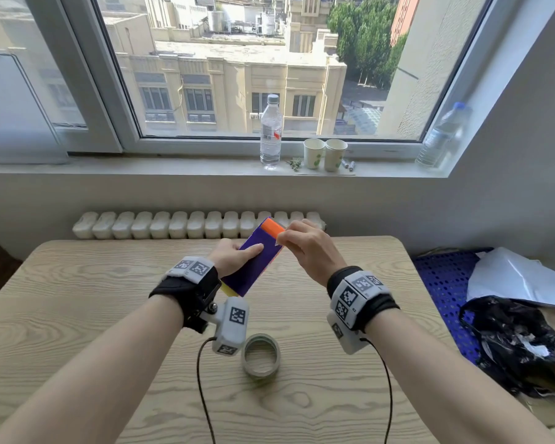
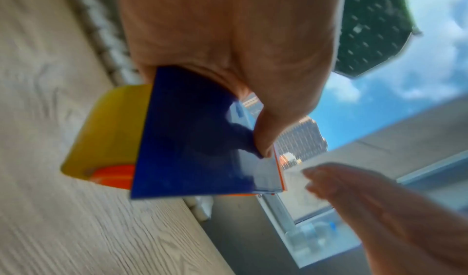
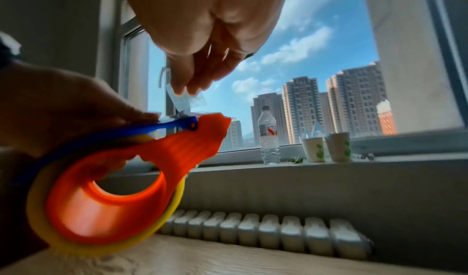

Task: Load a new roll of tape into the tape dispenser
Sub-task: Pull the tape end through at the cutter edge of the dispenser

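Two hands work on the orange plastic tape dispenser with its blue flat cover, held tilted in the air above the pale wood-grain table. The left hand is clamped on the dispenser, thumb flat on the blue cover. A yellowish tape roll already sits around its orange hub. The right hand has its fingers together, pinching the clear free end of tape just above the dispenser's toothed nose. Below the dispenser, on the table nearer the person, lies a grey-white ring, seemingly a spent core or another roll; I cannot tell which.

To do this step well, I would keep the strip flat and untwisted, draw it straight over the nose and press it down onto the teeth, while the left hand holds the body steady.

Behind the dispenser, on the windowsill, a clear water bottle bears a red-and-white label, too small to read; the wrist bands carry black-and-white square codes.
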